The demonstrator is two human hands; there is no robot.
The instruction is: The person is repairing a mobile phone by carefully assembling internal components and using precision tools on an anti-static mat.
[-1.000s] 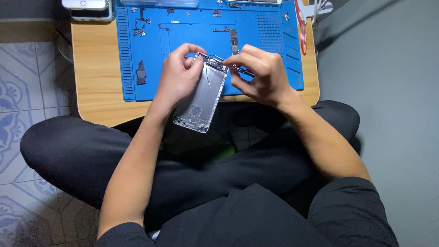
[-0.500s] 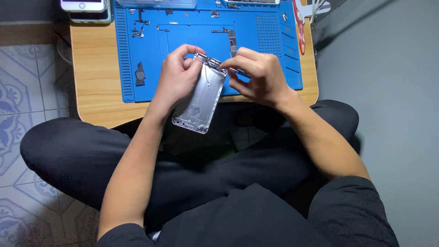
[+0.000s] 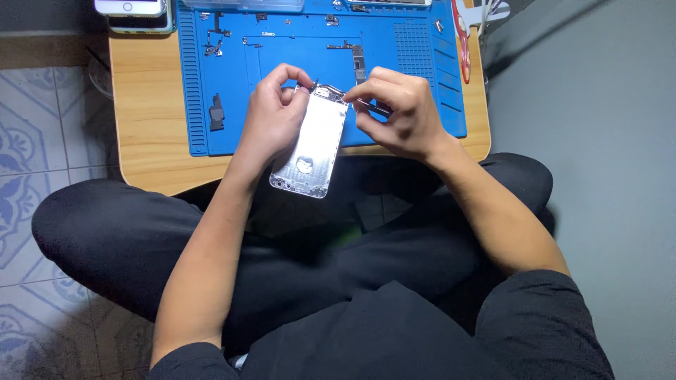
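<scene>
- Far left of the fingers, a white phone (image 3: 130,7) lies at the wooden counter (image 3: 148,141) edge.
- The left hand (image 3: 271,116) grips the silver phone housing (image 3: 311,144), fingers (image 3: 292,74) curled around its left side and top corner.
- The housing hangs tilted between both hands, over the blue repair mat (image 3: 232,77).
- The right hand (image 3: 398,112) pinches a thin dark tool (image 3: 372,107), fingers closed narrow, tip at the housing's top edge.
</scene>
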